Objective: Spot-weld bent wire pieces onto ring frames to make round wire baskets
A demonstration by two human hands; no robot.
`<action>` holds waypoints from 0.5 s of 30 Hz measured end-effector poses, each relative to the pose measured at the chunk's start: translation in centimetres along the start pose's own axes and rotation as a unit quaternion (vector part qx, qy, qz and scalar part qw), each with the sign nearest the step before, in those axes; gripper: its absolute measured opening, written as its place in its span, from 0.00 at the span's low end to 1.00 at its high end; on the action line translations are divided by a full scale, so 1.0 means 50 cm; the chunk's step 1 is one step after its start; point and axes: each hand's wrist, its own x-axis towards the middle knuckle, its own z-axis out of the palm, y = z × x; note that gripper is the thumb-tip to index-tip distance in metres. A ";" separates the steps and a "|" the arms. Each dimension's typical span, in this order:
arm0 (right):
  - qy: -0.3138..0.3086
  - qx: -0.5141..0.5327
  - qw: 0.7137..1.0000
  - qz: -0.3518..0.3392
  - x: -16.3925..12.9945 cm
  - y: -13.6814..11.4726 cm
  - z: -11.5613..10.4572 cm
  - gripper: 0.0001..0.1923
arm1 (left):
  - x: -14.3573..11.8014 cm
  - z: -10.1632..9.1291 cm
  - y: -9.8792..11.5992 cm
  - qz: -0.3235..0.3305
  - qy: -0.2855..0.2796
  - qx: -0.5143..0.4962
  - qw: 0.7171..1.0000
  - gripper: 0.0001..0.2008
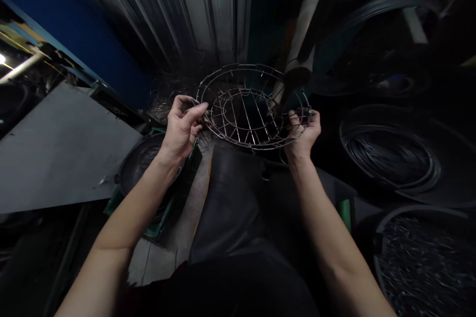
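Head cam: the round wire basket [253,106] is up in the air in front of the chest, lying roughly flat. Left hand [183,126] pinches its left rim, right hand [304,131] is curled around the right rim. So both hands sit on opposite sides, about equally near.

Dark wire coils [390,156] lie at right, a green crate [158,228] and grey panel [59,153] at left.
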 end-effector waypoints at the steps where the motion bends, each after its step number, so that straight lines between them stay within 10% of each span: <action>1: -0.002 -0.006 1.000 -0.006 0.000 -0.001 0.000 0.19 | 0.001 -0.002 -0.001 0.004 -0.002 0.002 1.000 0.19; 15: -0.030 -0.090 0.995 -0.006 0.005 0.010 -0.002 0.19 | 0.010 -0.007 0.004 0.003 -0.002 -0.005 1.000 0.20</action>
